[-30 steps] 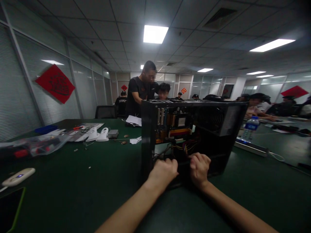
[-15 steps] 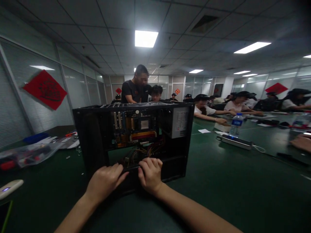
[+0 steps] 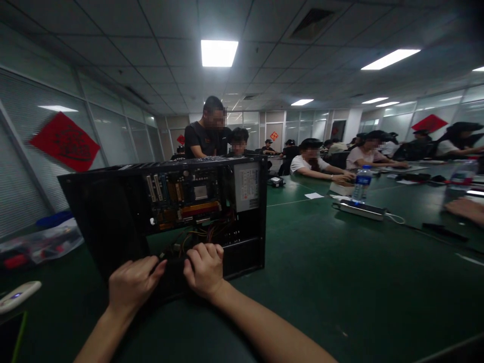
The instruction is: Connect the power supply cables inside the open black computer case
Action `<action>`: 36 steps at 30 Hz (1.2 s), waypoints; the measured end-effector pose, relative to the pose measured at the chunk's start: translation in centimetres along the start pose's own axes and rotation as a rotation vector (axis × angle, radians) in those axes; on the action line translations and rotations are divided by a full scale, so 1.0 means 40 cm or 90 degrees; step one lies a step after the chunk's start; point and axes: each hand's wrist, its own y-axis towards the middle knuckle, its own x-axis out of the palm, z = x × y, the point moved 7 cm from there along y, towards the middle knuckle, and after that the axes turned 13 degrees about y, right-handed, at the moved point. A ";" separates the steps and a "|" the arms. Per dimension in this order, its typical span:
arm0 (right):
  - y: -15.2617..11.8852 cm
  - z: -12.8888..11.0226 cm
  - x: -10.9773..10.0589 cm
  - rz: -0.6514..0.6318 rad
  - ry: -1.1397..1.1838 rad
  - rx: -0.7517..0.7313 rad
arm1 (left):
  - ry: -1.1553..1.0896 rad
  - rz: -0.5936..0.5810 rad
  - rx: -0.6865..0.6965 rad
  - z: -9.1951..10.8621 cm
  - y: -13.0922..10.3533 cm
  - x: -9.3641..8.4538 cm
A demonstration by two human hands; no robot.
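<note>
Hands, two: left hand (image 3: pixel 134 281) and right hand (image 3: pixel 204 269), both gripping the lower edge (image 3: pixel 176 264) of an uncovered computer case (image 3: pixel 174 205), upright on the green table (image 3: pixel 321 282); hazard: an uneven pull could tip it or snag the nearby cables (image 3: pixel 210 232).

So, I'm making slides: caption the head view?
Left hand and right hand grip an open-sided computer case at a green table.
</note>
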 end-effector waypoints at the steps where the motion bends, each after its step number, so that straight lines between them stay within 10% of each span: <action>1: 0.000 0.000 0.000 -0.001 0.001 0.001 | 0.002 0.008 -0.002 0.002 0.001 -0.004; 10: 0.006 -0.006 -0.020 -0.041 0.000 -0.019 | -0.007 -0.090 -0.063 0.002 0.000 0.001; 15: 0.004 -0.008 -0.027 -0.043 0.016 -0.028 | -0.072 -0.371 -0.190 -0.037 0.046 0.048; 20: 0.005 -0.013 -0.035 -0.043 0.032 -0.022 | -0.152 -0.628 -0.114 -0.054 0.133 0.171; 29: 0.007 -0.013 -0.039 -0.049 0.043 -0.025 | -0.357 -0.717 0.078 0.060 0.177 0.276; 36: 0.008 -0.010 -0.035 -0.074 0.038 -0.014 | -0.456 -0.611 0.044 0.043 0.244 0.166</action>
